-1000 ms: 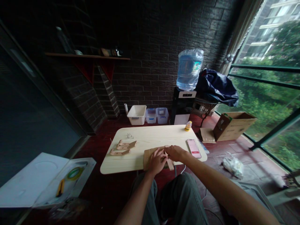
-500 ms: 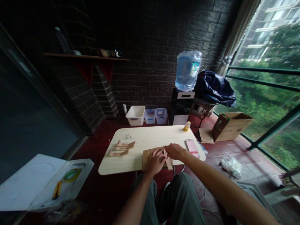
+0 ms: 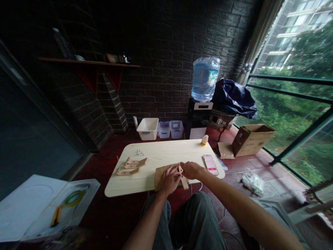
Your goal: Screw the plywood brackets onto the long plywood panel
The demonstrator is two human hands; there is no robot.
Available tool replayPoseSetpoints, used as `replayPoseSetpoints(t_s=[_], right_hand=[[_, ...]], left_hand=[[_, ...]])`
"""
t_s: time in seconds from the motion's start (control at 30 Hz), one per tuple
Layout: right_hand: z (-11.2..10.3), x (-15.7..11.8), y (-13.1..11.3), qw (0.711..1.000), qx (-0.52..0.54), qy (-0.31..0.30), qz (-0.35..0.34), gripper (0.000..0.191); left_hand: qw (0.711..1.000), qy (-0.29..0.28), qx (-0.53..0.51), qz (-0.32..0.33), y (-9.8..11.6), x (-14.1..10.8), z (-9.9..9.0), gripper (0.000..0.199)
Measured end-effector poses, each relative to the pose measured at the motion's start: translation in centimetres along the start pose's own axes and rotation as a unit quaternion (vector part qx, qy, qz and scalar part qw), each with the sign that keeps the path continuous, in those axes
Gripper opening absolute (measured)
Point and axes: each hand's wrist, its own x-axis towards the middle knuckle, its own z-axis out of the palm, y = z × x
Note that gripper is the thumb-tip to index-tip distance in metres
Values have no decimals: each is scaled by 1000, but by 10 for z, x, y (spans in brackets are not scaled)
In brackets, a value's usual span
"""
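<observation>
At the table's near edge, a narrow wooden strip with dark holes [image 3: 185, 183] slants over a piece of cardboard [image 3: 159, 177]. My left hand [image 3: 170, 180] rests over the cardboard, its fingertips closed at the strip's side. My right hand [image 3: 191, 170] grips the upper end of the same strip, fingers bent around it. Whether a small part sits between the fingertips is hidden. To the left on the table lie two angled wooden pieces with holes [image 3: 128, 171]. Behind them are several small metal hooks or bent pins [image 3: 139, 152].
The pale table [image 3: 166, 149] also bears a phone with a pink screen [image 3: 211, 165] and a small yellow-based bottle [image 3: 204, 140]. A water dispenser [image 3: 200, 114] and plastic bins [image 3: 148, 129] stand behind. An open tool case [image 3: 85, 194] is at left, a cardboard box [image 3: 249, 139] at right.
The view has shifted slightly, so the scene sits a little further left. Both hands stay on the wooden strip with hardly any change in grip.
</observation>
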Motion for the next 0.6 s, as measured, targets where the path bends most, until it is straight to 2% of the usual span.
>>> replayPoseSetpoints(t_s=[0.23, 0.43, 0.6], right_hand=[[-10, -9, -4, 999, -26, 22, -17, 33], [0, -8, -8, 999, -1, 33, 2, 33], [4, -4, -5, 1000, 10, 17, 12, 33]], left_hand=[[1000, 0, 0, -5, 2, -1, 0, 19], [1000, -1, -3, -7, 2, 0, 0, 18], [1000, -8, -3, -11, 2, 0, 0, 19]])
